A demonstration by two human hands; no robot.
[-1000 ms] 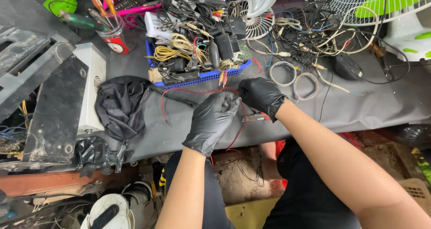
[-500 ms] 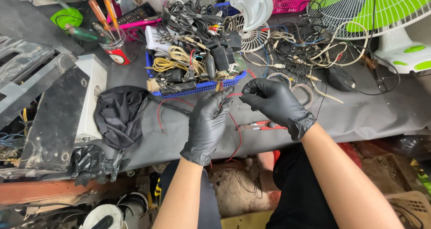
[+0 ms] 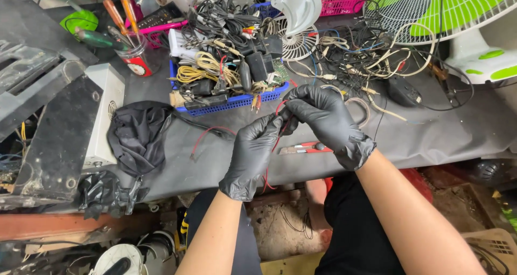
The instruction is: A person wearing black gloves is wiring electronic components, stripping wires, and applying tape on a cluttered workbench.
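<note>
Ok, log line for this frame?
left hand: pinching red wire | right hand: pinching same wire | blue basket behind | utility knife beneath

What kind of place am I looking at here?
Probably a small electrical repair bench. A blue tray is heaped with cables and adapters, a green fan sits partly dismantled, and screwdrivers stand in a jar. Both gloved hands, left hand and right hand, pinch a red wire.
</note>
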